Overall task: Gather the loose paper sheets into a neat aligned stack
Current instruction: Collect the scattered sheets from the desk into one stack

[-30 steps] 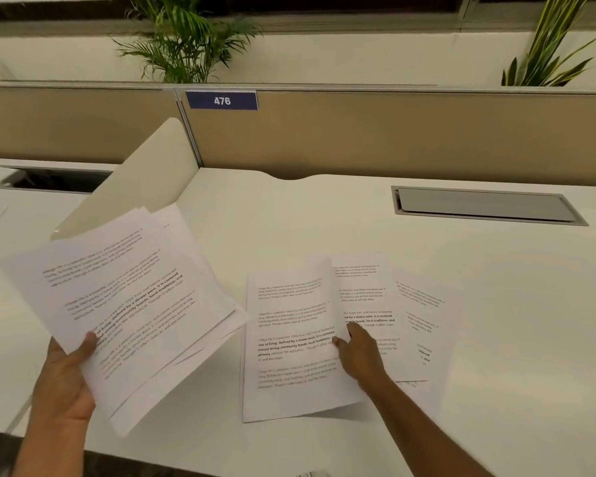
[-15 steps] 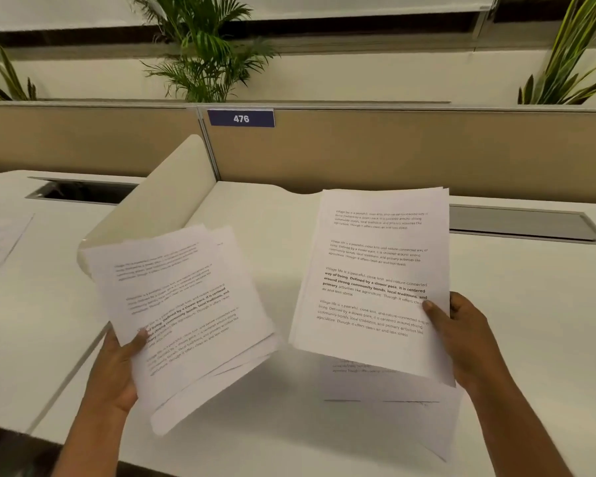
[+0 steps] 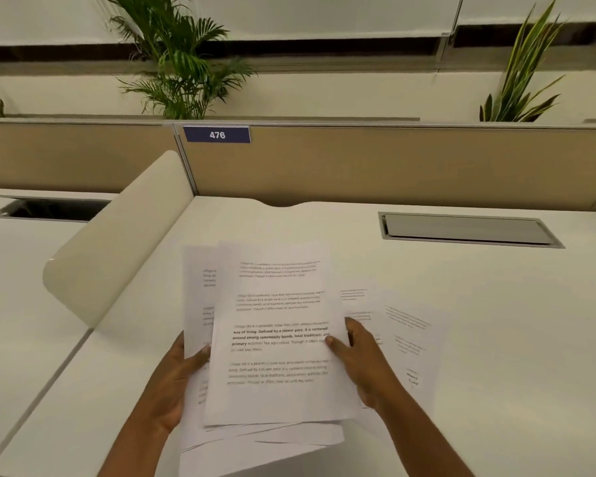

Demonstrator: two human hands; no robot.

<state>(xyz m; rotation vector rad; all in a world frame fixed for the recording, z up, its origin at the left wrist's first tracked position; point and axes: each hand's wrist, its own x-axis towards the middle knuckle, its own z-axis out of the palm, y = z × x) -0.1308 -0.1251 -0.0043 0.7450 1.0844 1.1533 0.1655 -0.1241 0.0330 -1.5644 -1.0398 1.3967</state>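
A bundle of white printed sheets (image 3: 276, 339) is held above the white desk (image 3: 496, 339), its lower edges fanned and uneven. My left hand (image 3: 172, 383) grips the bundle's left edge, thumb on top. My right hand (image 3: 362, 359) holds the right edge of the top sheet, thumb pressed on the text. Two loose printed sheets (image 3: 406, 342) lie flat on the desk just right of my right hand, overlapping and askew.
A cream curved divider (image 3: 117, 256) rises to the left. A beige partition with a "476" label (image 3: 216, 134) runs along the back. A grey cable hatch (image 3: 468, 230) sits at back right, and an open hatch (image 3: 49, 208) on the neighbouring desk at left.
My right hand lifted a sheet from the desk and brought it left onto the bundle in my left hand. The two handfuls are now joined in front of me.
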